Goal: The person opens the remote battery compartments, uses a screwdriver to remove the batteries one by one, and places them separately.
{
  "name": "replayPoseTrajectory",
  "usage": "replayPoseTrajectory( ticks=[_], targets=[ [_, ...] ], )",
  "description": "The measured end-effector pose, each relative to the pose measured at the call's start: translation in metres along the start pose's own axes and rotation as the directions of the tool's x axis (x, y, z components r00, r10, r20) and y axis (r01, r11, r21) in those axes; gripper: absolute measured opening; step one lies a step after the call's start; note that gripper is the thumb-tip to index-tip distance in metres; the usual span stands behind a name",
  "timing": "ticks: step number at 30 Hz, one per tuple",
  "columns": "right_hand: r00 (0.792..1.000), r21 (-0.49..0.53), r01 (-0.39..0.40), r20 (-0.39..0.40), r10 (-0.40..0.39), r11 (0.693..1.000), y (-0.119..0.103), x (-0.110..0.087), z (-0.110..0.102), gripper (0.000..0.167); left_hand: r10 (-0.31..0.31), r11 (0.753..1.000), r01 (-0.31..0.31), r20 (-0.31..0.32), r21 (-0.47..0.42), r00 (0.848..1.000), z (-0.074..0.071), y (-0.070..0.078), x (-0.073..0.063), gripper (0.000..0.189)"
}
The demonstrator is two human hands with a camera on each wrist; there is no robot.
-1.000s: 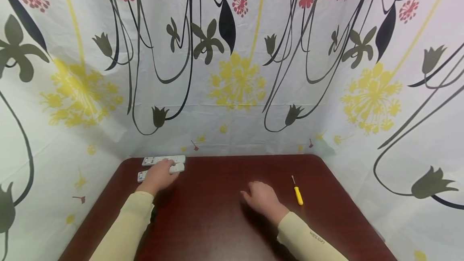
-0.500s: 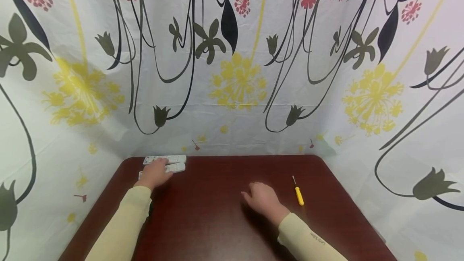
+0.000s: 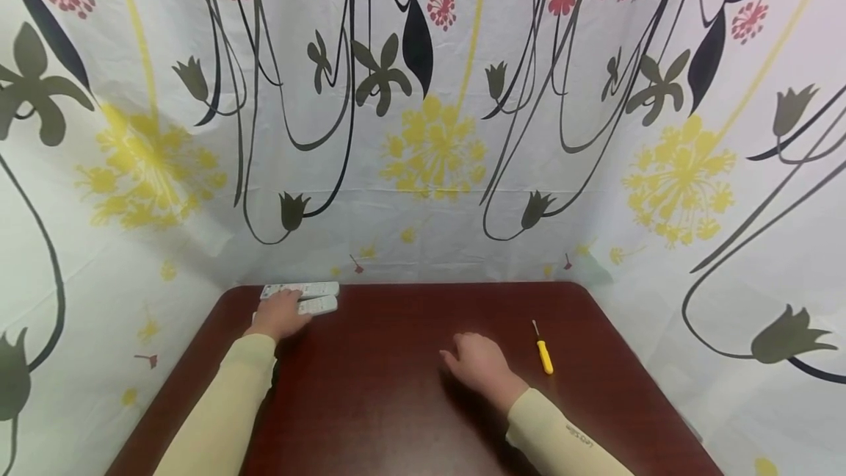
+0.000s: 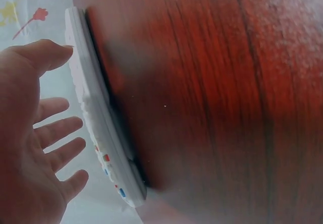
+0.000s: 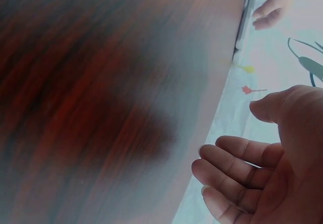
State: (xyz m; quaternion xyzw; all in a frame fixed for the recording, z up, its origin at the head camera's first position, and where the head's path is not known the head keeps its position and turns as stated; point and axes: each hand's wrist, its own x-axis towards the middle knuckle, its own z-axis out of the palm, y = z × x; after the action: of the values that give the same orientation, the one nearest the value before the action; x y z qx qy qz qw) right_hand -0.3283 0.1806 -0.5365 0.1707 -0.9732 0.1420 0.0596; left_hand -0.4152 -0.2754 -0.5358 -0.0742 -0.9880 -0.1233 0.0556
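Basically, it comes down to the near white remote control (image 3: 319, 305) under the left grip (image 3: 276, 314): it lies at the far left of the bench (image 3: 383, 388), long axis running left to right, right end a bit farther back. The left grip comes in from the near side, so the hand crosses that axis, covering the left part; the right end sticks out past the thumb. Fingers loose and spread, nothing grasped; contact can't be told. Coloured buttons sit toward the left end in the left wrist view.

Far white remote control (image 3: 324, 289) is just behind, roughly parallel, partly hidden by the fingers; can't tell if the two touch at the right.

Right grip (image 3: 479, 362) is well apart, right of centre, fingers relaxed, holding nothing. Left is clearly nearer to both remotes. Yellow-handled screwdriver (image 3: 544, 355) lies right of the right grip, axis near to far, tip far, handle near. Floral sheet (image 3: 436, 241) hangs behind.
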Motion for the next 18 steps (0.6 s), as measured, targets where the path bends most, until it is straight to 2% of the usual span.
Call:
replayPoseTrajectory(
  ticks=[9,18],
  targets=[
    [1.0,0.013,0.003,0.005,-0.003,1.0,0.0008,-0.0034,-0.0016,0.03,-0.056,0.997,0.059,0.05,-0.054,0.997,0.0033,-0.0013,-0.0047,0.086],
    [1.0,0.011,0.008,-0.01,-0.008,1.0,0.0018,-0.0036,-0.0019,0.029,-0.052,0.999,0.052,0.032,-0.009,0.998,0.0043,-0.0046,-0.005,0.083]
  ],
)
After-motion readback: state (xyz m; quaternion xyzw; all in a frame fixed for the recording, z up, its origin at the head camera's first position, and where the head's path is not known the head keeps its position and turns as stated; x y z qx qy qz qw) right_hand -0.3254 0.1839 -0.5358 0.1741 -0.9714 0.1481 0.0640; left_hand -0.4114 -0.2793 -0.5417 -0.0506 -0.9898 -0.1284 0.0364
